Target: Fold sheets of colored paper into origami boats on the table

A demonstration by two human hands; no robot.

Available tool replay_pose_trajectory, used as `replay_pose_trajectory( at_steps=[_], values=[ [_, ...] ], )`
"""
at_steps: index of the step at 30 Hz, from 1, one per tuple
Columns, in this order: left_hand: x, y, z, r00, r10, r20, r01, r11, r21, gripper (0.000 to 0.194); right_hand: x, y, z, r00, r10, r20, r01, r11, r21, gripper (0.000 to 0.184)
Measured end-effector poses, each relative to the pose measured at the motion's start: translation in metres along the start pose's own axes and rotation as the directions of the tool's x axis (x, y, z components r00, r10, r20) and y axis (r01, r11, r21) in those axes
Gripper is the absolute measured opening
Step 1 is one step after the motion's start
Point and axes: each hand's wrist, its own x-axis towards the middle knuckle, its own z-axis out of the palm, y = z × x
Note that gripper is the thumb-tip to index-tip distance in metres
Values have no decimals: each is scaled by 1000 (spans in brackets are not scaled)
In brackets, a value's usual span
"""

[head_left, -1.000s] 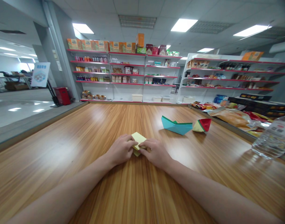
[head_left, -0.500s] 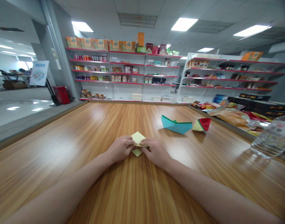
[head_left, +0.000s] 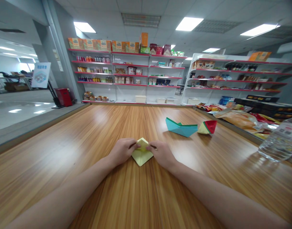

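Note:
A small piece of folded yellow paper [head_left: 141,156] lies in front of me, diamond-shaped, with a crease running down to its near point. My left hand [head_left: 124,151] pinches its left edge, thumb on the upper face. On the opposite edge, my right hand [head_left: 162,153] grips the paper between thumb and curled fingers. The fingertips hide parts of both side edges. Farther off to the right sits a folded paper boat [head_left: 181,129], blue with a green rim. Beside it stands a small folded paper piece [head_left: 207,128] in red, green and yellow.
The wooden table [head_left: 83,136] has a raised border. A clear plastic bottle [head_left: 278,143] is at the right edge, near packaged snacks [head_left: 238,119] and dark boxes [head_left: 262,108]. Stocked shelves [head_left: 130,76] line the back, and a sign on a stand [head_left: 41,75] is at left.
The yellow paper has been opened out between my hands, and its near point now reaches closer to me. My thumbs have moved up onto its face. The boat stays put.

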Motion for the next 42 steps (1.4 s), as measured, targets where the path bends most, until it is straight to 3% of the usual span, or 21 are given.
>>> replay_pose_trajectory(
  at_steps=[7, 12, 17, 22, 24, 27, 29, 33, 37, 39, 42],
  values=[
    [0, 2, -6, 995, -96, 15, 94, 991, 95, 33, 2, -1, 0, 998, 59, -19, -59, 998, 29, 25],
    [2, 1, -2, 977, -207, 59, 208, 978, -10, 44, 4, -1, -3, 986, 167, 28, -169, 984, 50, 29],
    [2, -3, 3, 956, -290, 35, 292, 952, -89, 44, 4, -3, -3, 977, 206, 46, -209, 976, 61, 25],
    [3, -6, 2, 946, -316, -78, 287, 922, -259, 37, 2, 2, 0, 972, 225, -62, -216, 969, 124, 24],
    [5, -6, 2, 921, -383, -67, 312, 831, -460, 37, 2, 6, 2, 963, 247, -108, -224, 956, 190, 24],
    [6, -5, 2, 889, -440, 126, 363, 512, -778, 36, 2, 11, 5, 967, 237, -97, -197, 930, 309, 23],
    [6, -4, 4, 884, -436, 166, 350, 383, -855, 33, 2, 11, 5, 979, 191, -75, -151, 918, 366, 20],
    [5, -1, 7, 873, -480, 84, 319, 434, -842, 28, -2, -1, 3, 995, 95, -43, -72, 923, 378, 22],
    [4, 11, 6, 878, -464, 114, 346, 452, -823, 26, -5, -13, -1, 997, 42, -60, -26, 968, 251, 34],
    [4, 19, 6, 872, -465, 153, 358, 393, -847, 33, -5, -15, -2, 996, 33, -83, -15, 978, 209, 38],
    [4, 26, 8, 856, -467, 223, 355, 218, -909, 61, -5, -16, -3, 996, 21, -88, -1, 976, 217, 40]
  ],
)
